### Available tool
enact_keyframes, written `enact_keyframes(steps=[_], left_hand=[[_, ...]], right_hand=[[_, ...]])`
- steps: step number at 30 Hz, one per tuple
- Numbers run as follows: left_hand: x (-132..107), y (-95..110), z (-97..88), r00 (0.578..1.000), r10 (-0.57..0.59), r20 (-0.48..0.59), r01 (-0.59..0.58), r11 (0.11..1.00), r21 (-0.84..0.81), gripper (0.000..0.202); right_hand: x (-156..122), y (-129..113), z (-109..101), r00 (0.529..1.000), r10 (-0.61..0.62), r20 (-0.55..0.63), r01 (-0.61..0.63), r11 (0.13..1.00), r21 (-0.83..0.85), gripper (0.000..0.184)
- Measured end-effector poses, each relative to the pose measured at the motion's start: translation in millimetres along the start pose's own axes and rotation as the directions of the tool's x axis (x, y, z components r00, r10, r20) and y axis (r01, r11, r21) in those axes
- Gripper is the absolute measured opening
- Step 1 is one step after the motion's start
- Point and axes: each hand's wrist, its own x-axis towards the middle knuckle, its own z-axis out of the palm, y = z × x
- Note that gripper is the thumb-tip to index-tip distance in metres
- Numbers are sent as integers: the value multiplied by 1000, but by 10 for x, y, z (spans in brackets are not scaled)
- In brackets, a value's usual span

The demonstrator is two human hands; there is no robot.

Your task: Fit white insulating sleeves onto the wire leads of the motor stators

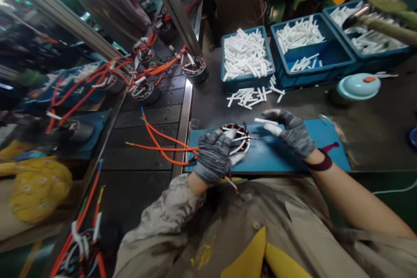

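Worktop (374,126): dark and worn, with a slatted conveyor (143,117) along its left edge carrying more wound units with orange leads. Three blue bins (246,79) of white tubes line the far edge, with loose tubes (250,95) spilled just in front of the left bin. Blue mat (276,156) lies at the near edge and the stator (236,132) sits on its left end, its orange wires (159,143) trailing left over the conveyor. Left hand (213,156), grey glove: fingers curled shut over the stator's near rim, wrist low, forearm coming in from the near edge. Right hand (293,132), also gloved: mostly closed, pinching one white tube (265,120) between thumb and forefinger, just right of the stator and above the mat, palm down.
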Motion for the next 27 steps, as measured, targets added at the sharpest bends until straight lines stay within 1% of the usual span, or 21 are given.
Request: enact_keyframes(steps=[1, 3, 4, 6, 8, 9, 12, 13, 14, 16, 18, 20, 21, 22, 23, 24, 25, 26, 27], left_hand=[[-33, -86, -37, 999, 47, -22, -47, 999, -5, 54], [-88, -246, -70, 991, 131, -27, -131, 991, -10, 37], [-104, -310, -65, 986, 164, -24, -164, 986, -11, 32], [-114, -396, -24, 978, 205, -26, -205, 979, -6, 28], [-104, -441, 30, 975, 220, -23, -220, 975, -11, 28], [-95, -456, 53, 974, 225, -8, -225, 974, -25, 28], [-69, -492, 83, 968, 244, 55, -240, 968, -72, 30], [-60, -502, 85, 964, 256, 69, -251, 965, -75, 31], [-50, -510, 89, 959, 272, 79, -267, 961, -69, 33], [-25, -516, 107, 947, 310, 79, -307, 951, -44, 36], [1, -501, 136, 941, 331, 72, -330, 944, -28, 39], [17, -466, 150, 946, 315, 74, -313, 949, -34, 39], [14, -444, 138, 951, 300, 72, -298, 954, -40, 39], [3, -421, 109, 955, 291, 65, -288, 956, -47, 39], [-21, -401, 62, 954, 296, 44, -293, 954, -58, 38], [-55, -386, -2, 950, 311, 8, -309, 948, -75, 36], [-101, -379, -77, 943, 330, -31, -331, 938, -98, 35], [-155, -380, -156, 933, 355, -64, -361, 923, -132, 36], [-214, -389, -230, 919, 386, -79, -394, 902, -176, 37]], right_hand=[[-114, -40, -43, 999, 36, 26, -37, 999, 20, 31], [-300, -85, -94, 993, 103, 62, -105, 994, 31, 25], [-366, -89, -100, 990, 124, 65, -126, 991, 34, 24], [-445, -70, -80, 989, 128, 69, -131, 991, 30, 25], [-470, -40, -33, 991, 85, 102, -85, 996, -3, 27], [-469, -28, -3, 991, 44, 129, -39, 999, -36, 28], [-417, -17, 107, 970, -107, 220, 150, 970, -189, 33], [-382, -22, 149, 957, -129, 259, 192, 953, -234, 36], [-339, -30, 193, 943, -126, 307, 210, 943, -259, 38], [-234, -61, 271, 908, -68, 413, 193, 943, -269, 41], [-119, -105, 308, 862, -6, 507, 161, 952, -261, 41], [-10, -145, 285, 804, 34, 593, 128, 965, -229, 42], [42, -155, 253, 773, 31, 634, 115, 975, -188, 44], [96, -153, 212, 753, 8, 658, 109, 985, -137, 45], [153, -136, 170, 763, -25, 646, 112, 989, -93, 45], [216, -102, 132, 800, -62, 597, 132, 989, -73, 45], [283, -53, 105, 848, -95, 522, 170, 981, -97, 45], [354, 9, 95, 892, -118, 437, 210, 963, -169, 43], [426, 79, 102, 921, -128, 369, 239, 932, -274, 42]])
